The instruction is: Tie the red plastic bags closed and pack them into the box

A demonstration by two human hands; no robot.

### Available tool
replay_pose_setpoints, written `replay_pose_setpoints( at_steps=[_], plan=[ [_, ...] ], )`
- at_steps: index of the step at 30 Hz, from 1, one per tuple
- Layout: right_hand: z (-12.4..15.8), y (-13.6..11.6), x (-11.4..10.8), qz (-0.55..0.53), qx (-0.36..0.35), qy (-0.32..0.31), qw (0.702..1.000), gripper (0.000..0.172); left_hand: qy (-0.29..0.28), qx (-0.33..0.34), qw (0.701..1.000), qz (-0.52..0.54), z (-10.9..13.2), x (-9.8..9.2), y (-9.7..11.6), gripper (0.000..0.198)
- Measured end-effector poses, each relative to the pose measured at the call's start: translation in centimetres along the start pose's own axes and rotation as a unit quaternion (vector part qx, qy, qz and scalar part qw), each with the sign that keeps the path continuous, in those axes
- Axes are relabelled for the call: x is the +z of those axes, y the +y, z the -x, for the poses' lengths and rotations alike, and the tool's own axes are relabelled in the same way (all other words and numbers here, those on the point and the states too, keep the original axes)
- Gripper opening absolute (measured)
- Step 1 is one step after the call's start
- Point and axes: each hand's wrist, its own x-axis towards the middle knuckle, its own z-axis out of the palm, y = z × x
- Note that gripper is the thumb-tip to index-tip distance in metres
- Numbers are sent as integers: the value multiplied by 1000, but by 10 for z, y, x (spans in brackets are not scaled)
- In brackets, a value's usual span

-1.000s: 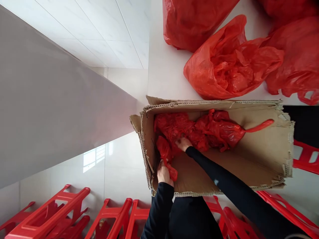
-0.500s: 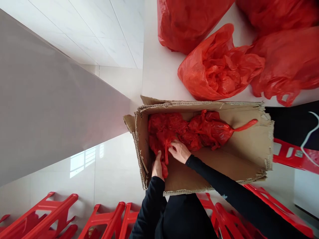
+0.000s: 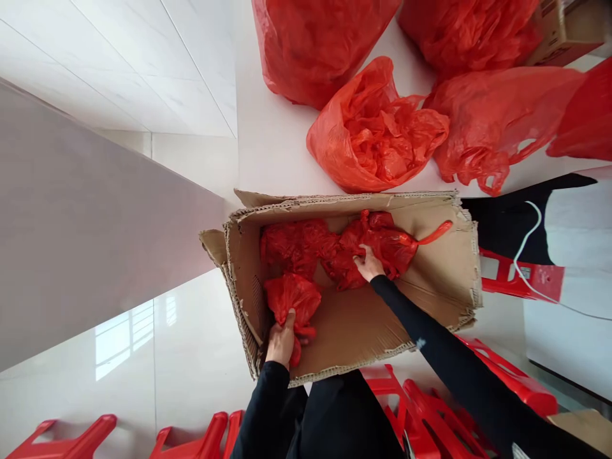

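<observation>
Inside a long open cardboard box (image 3: 329,373) lie several knotted red plastic bags, their contents hidden. My left hand (image 3: 281,338) grips one small red plastic bag (image 3: 294,296) by its gathered neck, in the box's near left part. Further right, my right hand (image 3: 369,264) is at the edge of another red bag (image 3: 389,245), fingers parted and touching or just over the plastic. That bag's twisted tail points toward the right end of the box. More red bags (image 3: 296,245) fill the far left part.
Behind the box, a white table (image 3: 282,153) carries a large open red bag (image 3: 368,140) stuffed with smaller ones, beside several other big red bags. Red plastic stools (image 3: 191,443) stand below on the tiled floor. A white cord (image 3: 526,236) hangs at right.
My right hand has left the left-hand bag and moved right to another bag. The bag in my left hand now sits apart from the pile. The whole view has shifted.
</observation>
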Motion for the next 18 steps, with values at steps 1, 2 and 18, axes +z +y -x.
replay_pose_setpoints(
  at_steps=[1, 2, 18],
  plan=[
    [-13, 11, -5, 7, 32, 14, 999, 32, 2, 1, 1000, 11, 1, 2, -1, 27],
    [-23, 20, -8, 12, 55, 23, 998, 30, 3, 0, 1000, 24, 1, 4, -2, 28],
    [131, -61, 17, -27, -235, -54, 970, 12, -144, -175, 971, 69, 23, 52, 23, 43]
  ],
)
